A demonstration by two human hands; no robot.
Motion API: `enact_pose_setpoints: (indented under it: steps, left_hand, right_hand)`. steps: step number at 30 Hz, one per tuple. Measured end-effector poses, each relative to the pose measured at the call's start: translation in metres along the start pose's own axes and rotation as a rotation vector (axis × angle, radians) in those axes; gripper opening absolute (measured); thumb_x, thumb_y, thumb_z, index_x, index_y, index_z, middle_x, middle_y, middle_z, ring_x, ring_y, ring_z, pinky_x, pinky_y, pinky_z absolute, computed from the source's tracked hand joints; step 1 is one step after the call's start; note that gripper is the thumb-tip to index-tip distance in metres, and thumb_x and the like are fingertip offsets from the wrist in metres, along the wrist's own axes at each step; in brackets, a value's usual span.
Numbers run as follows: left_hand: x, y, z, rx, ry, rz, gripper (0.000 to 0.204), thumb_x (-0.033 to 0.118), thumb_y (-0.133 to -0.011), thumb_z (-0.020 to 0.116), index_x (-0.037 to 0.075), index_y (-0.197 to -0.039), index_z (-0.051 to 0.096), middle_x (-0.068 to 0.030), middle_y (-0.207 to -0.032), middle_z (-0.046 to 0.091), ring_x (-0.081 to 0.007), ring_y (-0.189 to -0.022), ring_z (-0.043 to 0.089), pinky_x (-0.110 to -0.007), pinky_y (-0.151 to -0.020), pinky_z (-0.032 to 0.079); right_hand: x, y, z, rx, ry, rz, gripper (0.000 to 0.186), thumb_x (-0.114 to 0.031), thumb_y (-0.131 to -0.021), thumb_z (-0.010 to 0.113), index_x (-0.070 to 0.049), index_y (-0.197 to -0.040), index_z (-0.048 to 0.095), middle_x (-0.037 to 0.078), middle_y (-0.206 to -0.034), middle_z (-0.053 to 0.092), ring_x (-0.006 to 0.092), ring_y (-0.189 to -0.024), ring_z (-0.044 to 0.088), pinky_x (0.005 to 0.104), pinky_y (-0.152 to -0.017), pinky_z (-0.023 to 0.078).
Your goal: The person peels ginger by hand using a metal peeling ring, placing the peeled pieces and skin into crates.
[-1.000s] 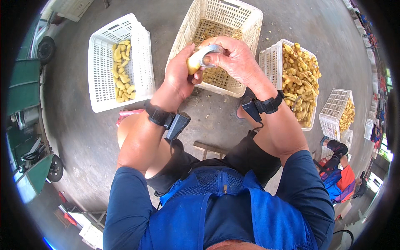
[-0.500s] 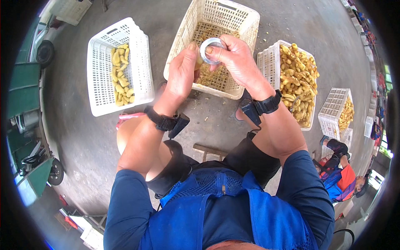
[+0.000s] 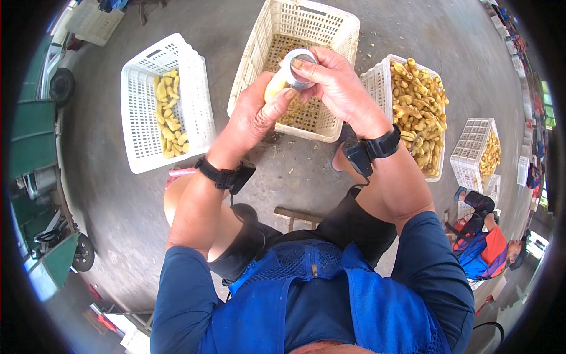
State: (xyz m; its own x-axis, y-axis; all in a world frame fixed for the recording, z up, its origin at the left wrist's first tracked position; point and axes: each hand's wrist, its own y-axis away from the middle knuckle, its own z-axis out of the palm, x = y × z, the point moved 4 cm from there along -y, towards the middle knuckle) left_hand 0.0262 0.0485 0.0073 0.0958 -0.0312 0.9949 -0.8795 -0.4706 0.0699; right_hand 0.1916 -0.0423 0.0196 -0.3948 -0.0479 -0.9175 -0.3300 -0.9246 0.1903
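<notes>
My left hand (image 3: 254,113) is closed around a pale yellow piece of ginger (image 3: 275,87), with the thumb on top. A short, silvery ring-shaped scraper (image 3: 287,64) is gripped in my right hand (image 3: 341,84), its thumb lying across the opening. The ring's edge meets the ginger, and the fingers partly hide where they touch. Both hands are above a white slatted crate (image 3: 246,66), which has yellowish scraps on its bottom.
At left stands a white crate (image 3: 138,121) with smooth yellow ginger pieces (image 3: 169,115). At right, another crate (image 3: 377,85) is heaped with browner ginger (image 3: 418,112). Beyond it are a smaller filled crate (image 3: 469,150) and a seated person (image 3: 480,248). A green cart (image 3: 35,133) is at far left.
My left hand has moved up and right, bringing the ginger against the ring. The ring has tilted slightly in my right hand. The view has shifted a little.
</notes>
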Motion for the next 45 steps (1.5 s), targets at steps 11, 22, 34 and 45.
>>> enact_pose_setpoints:
  steps: [11, 22, 34, 45]
  left_hand:
    - [0.008, 0.01, 0.005, 0.0, 0.026, -0.024, 0.054, 0.05, -0.103, 0.067, 0.002, -0.125, 0.06, 0.0002, -0.085, 0.058, -0.0071, -0.065, 0.054, -0.025, -0.056, 0.046]
    - [0.003, 0.005, 0.002, 0.0, 0.214, 0.047, 0.049, 0.048, -0.108, 0.06, 0.001, -0.121, 0.059, 0.001, -0.078, 0.054, -0.0078, -0.062, 0.053, -0.025, -0.056, 0.048]
    - [0.007, 0.008, 0.002, 0.081, 0.313, -0.073, 0.059, 0.059, -0.11, 0.048, 0.001, -0.116, 0.06, -0.0015, -0.074, 0.053, -0.0095, -0.055, 0.051, -0.026, -0.051, 0.047]
    - [-0.008, 0.007, 0.001, 0.05, 0.423, -0.173, 0.065, 0.063, -0.111, 0.035, 0.002, -0.109, 0.058, -0.0028, -0.073, 0.056, -0.0118, -0.053, 0.051, -0.028, -0.048, 0.046]
  right_hand:
    - [-0.016, 0.001, 0.003, 0.019, 0.319, -0.073, 0.019, -0.021, -0.096, 0.078, -0.002, -0.1, 0.073, 0.004, -0.087, 0.073, 0.0093, -0.07, 0.064, 0.0245, -0.06, 0.052]
    - [-0.01, 0.005, 0.011, -0.002, 0.254, -0.135, 0.016, -0.019, -0.098, 0.077, -0.004, -0.101, 0.074, 0.001, -0.086, 0.071, 0.0074, -0.074, 0.064, 0.023, -0.061, 0.051]
    - [-0.018, -0.008, -0.034, 0.241, 0.25, -0.215, 0.021, -0.022, -0.098, 0.076, -0.002, -0.105, 0.075, 0.004, -0.09, 0.075, 0.0075, -0.074, 0.064, 0.0242, -0.061, 0.051]
    - [-0.003, 0.002, 0.013, 0.065, 0.364, -0.177, 0.021, -0.022, -0.099, 0.077, -0.003, -0.108, 0.073, 0.002, -0.086, 0.072, 0.0064, -0.07, 0.063, 0.0217, -0.059, 0.05]
